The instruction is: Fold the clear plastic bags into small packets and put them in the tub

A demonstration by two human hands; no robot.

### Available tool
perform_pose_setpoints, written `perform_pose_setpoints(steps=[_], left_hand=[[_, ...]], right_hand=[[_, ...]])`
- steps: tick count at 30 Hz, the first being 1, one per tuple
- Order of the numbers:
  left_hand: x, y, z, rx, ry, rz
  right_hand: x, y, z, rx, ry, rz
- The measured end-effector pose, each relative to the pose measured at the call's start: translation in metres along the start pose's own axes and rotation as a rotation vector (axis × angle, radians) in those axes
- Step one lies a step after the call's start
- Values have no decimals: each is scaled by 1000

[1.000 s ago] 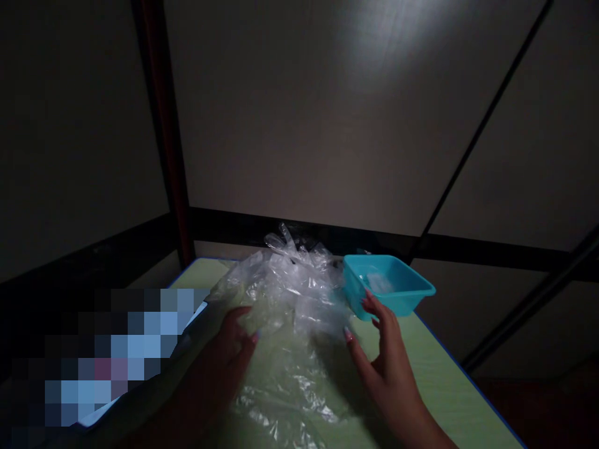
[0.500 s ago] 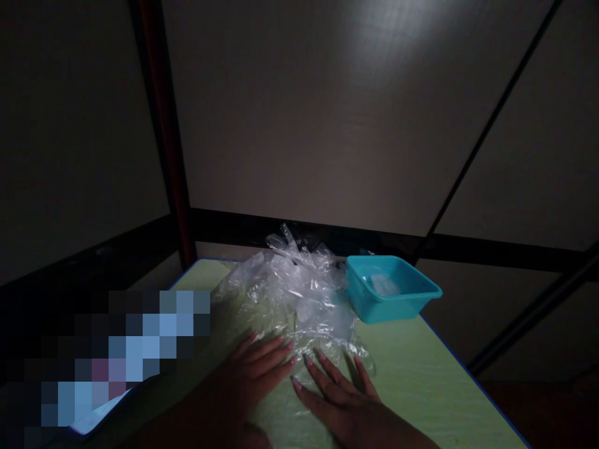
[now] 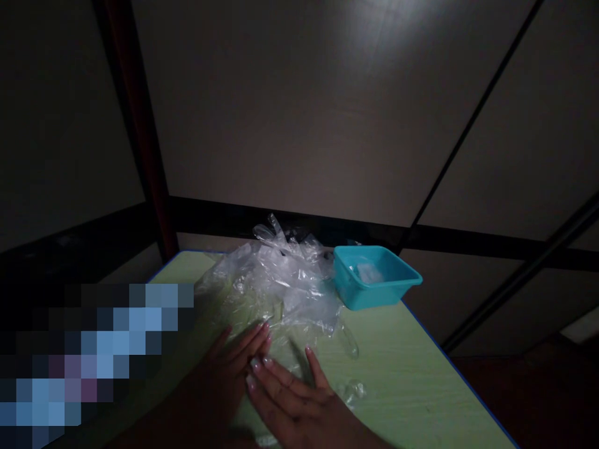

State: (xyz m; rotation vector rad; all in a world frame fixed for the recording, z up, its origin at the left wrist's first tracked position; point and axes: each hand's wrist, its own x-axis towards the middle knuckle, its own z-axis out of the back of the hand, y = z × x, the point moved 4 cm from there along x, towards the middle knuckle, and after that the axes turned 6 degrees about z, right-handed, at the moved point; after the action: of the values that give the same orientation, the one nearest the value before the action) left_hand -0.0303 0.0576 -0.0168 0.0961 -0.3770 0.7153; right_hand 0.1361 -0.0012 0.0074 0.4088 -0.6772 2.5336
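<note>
Clear, crinkled plastic bags lie heaped on the pale green table. My left hand rests at the near side of the heap, palm down, fingers stretched out over thin film. Close beside it, my right hand has its fingers extended, the little finger spread apart and the fingertips touching or nearly touching the left hand. Film shows under and around both hands, and a small crumpled bit of it sticks out right of my right hand. Neither hand visibly grips anything, though the palms are hidden.
A turquoise plastic basin stands right of the heap near the table edge, with something clear and whitish inside. Panelled walls close off the back and left. A pixelated patch covers the left. The table's blue-edged right side slants toward me.
My right hand has moved left, against the left hand, with its fingers closer together. The near film has shifted, and a crumpled part now shows on the right. The view has turned slightly.
</note>
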Motion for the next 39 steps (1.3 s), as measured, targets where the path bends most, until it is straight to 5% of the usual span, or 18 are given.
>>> perform_pose_setpoints(steps=[6,12,17,21,28,32,36,39], left_hand=[[7,-14,-1,-87,-17,-150],[-1,-16,0,-152,177,-64],[5,-18,7,-123,355,-13],[8,-21,11,-96,430,38],[2,-23,10,-163,373,55],[8,-20,17,-217,312,56],[15,-11,20,-215,255,110],[14,-9,15,-215,326,48]], right_hand=[[3,9,4,-98,-21,34],[-4,12,1,174,222,-68],[-17,29,-14,74,204,-192],[-48,27,-13,15,305,-376],[-131,13,25,72,522,-748],[-128,13,42,-67,373,-936],[-87,17,65,-48,57,-1007],[-58,19,76,-33,-106,-985]])
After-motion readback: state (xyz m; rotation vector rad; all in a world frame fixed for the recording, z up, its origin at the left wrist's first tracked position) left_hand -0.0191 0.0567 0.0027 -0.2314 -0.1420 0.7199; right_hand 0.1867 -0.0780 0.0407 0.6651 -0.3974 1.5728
